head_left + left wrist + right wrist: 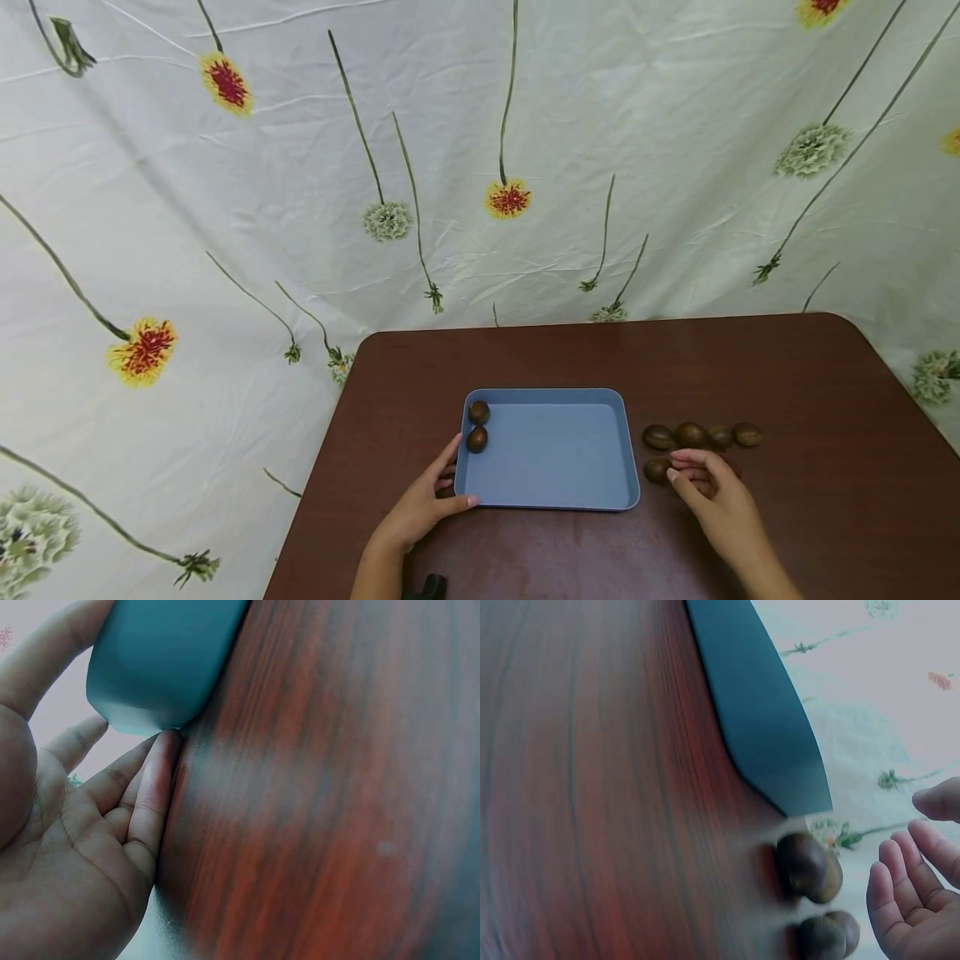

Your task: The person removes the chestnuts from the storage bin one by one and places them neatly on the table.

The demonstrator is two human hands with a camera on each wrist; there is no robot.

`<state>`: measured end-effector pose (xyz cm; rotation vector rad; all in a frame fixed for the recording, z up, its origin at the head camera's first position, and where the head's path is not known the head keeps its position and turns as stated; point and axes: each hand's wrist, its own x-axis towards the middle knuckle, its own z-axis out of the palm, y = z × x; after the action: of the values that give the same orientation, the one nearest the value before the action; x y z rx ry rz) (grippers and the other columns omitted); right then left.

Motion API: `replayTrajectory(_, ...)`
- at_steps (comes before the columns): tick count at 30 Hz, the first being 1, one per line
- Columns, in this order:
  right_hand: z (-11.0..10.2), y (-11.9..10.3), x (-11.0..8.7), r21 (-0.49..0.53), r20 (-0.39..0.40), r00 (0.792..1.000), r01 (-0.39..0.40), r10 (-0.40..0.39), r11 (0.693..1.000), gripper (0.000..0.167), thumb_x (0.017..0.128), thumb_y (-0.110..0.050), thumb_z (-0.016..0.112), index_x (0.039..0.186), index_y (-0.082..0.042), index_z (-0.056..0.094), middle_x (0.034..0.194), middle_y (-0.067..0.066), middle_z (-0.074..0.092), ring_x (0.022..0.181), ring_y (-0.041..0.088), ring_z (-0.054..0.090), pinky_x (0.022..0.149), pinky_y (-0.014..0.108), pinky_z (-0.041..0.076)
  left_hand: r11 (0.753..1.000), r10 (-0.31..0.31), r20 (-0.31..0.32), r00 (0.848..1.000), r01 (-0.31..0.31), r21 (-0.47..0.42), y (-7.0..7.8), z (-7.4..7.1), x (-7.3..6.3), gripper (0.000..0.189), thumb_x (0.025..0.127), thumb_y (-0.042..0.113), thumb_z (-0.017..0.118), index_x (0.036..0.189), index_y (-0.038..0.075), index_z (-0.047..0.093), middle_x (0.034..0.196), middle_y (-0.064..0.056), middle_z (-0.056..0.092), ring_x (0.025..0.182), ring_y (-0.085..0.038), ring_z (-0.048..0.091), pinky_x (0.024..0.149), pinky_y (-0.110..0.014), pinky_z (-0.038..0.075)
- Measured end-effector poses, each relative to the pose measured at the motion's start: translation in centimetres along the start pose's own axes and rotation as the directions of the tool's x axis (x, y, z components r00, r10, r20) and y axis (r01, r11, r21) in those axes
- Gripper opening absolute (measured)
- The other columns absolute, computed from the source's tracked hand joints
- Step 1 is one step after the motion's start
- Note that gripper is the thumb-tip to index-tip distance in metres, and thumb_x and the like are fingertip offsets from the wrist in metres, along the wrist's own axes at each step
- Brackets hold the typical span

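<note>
A shallow blue tray [555, 450] lies on the table, with two glossy brown chestnut-like nuts [477, 439] inside along its left wall. My left hand [420, 508] holds the tray's near left corner, thumb on the front edge and fingers along the left side. The left wrist view shows that hand's fingers [154, 787] against the tray's wall [165, 667]. Right of the tray, several similar nuts [691, 435] form a row. My right hand [716, 500] hovers at a nearer nut [657, 471], partly covering others. In the right wrist view its loosely bent fingers stand apart from the nuts [804, 862].
The dark brown wooden table [825, 467] has rounded far corners. Behind it hangs a white cloth [637, 100] printed with flowers. A small black object [433, 587] shows beside my left forearm at the bottom of the head view.
</note>
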<state>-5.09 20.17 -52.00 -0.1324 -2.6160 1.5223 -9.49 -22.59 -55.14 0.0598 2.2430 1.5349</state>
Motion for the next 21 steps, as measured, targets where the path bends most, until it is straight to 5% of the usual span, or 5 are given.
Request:
replayTrajectory(12,2.7,-1.9,-0.1,0.115,0.045,0.988,0.145,-0.151,0.983,0.024,0.096,-0.012,0.070,0.119,-0.005,0.067,0.114,0.008,0.067,0.097,0.001,0.063,0.082,0.014,0.051,1.000,0.009,-0.001,1.000,-0.009,0.003,-0.1,0.0,0.1,0.098,0.086,0.034,0.082,0.159,0.048,0.019,0.155,-0.015,0.041,0.135,-0.037,0.046,0.106,-0.054,0.044)
replayTrajectory(21,4.7,-3.4,0.1,0.120,0.169,0.982,0.067,-0.087,0.991,0.028,0.097,-0.022,0.071,0.122,-0.009,0.066,0.118,0.006,0.066,0.102,0.004,0.062,0.089,0.019,0.051,0.999,0.026,-0.012,1.000,-0.026,0.022,0.1,0.1,-0.1,0.097,0.086,0.034,0.082,0.160,0.045,0.019,0.154,-0.013,0.042,0.134,-0.034,0.047,0.106,-0.054,0.043)
